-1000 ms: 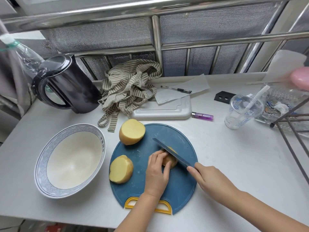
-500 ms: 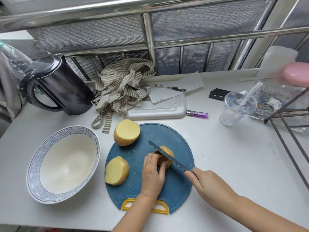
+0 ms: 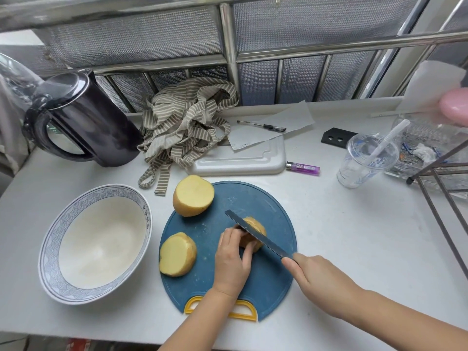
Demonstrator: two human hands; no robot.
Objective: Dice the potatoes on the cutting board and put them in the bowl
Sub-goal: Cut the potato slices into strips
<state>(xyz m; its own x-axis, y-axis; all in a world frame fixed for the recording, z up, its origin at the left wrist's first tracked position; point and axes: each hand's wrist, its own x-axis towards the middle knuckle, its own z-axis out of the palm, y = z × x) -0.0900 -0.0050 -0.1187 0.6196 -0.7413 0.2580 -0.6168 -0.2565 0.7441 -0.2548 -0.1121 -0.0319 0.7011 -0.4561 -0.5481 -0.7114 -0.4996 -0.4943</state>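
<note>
— Gripping what, the right hand (image 3: 319, 282)?
— The handle of a long dark-bladed knife (image 3: 255, 233). The fingers are wrapped round it, so the handle itself is hidden. The blade runs diagonally, its tip pointing away and to the left, and lies across a small yellow-skinned potato piece (image 3: 258, 224).
— And the left hand (image 3: 231, 259)?
— It holds that same piece from the near side, fingers bent down onto it, fingertips touching or just beside the blade. I cannot tell how deep the blade sits, because the hand covers the near part of the potato.
— Where is all this?
— On a round blue plastic cutting board (image 3: 253, 198) with a yellow handle loop (image 3: 243, 310) at its near edge, lying on a white countertop (image 3: 354, 236). A far potato half (image 3: 193, 196) sits at the board's far-left rim, cut face up and partly over the edge. A near potato half (image 3: 177, 254) lies by the left edge, also cut face up, just left of the left hand.
— The bowl?
— A wide white ceramic bowl with a blue wave-patterned rim (image 3: 50, 252) stands just left of the board, its pale inside showing.
— Behind?
— A black electric kettle (image 3: 93, 117), a crumpled beige-striped cloth (image 3: 187, 122), a flat white plastic tray (image 3: 240, 160), a purple lighter (image 3: 304, 168) and a clear plastic cup (image 3: 364, 160) with a straw.
</note>
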